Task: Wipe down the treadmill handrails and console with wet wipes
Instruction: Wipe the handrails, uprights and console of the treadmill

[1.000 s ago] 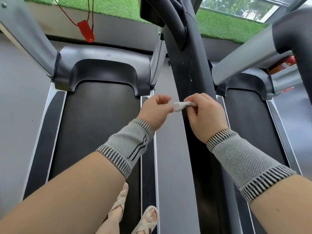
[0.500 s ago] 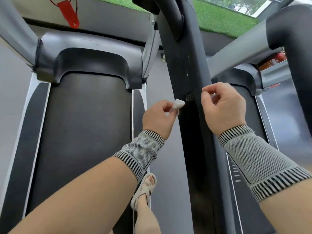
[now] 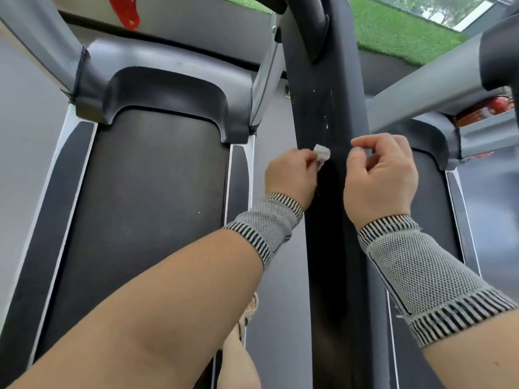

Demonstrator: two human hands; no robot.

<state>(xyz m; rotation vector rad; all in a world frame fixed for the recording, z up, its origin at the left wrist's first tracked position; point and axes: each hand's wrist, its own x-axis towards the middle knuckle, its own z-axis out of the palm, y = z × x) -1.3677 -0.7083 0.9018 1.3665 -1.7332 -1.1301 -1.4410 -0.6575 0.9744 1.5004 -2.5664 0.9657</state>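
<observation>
A wide black handrail [image 3: 323, 113] runs down the middle of the view, with small white flecks on its upper part. My left hand [image 3: 290, 175] pinches a small crumpled white wet wipe [image 3: 406, 153] against the rail's left side. My right hand [image 3: 382, 175] hovers just right of the rail with its fingers curled and nothing visibly held. Both wrists wear grey knit bands with striped cuffs. The console is out of the frame.
The treadmill belt [image 3: 146, 206] and its grey motor cover [image 3: 168, 68] lie to the left. A red safety key [image 3: 125, 9] hangs at the top. A second treadmill with a grey rail [image 3: 421, 88] stands to the right. My sandalled foot [image 3: 248, 313] shows below.
Both hands held the wipe a second ago. My right hand let go and drew away to the right, and my left hand kept the wipe. The view has tilted upward.
</observation>
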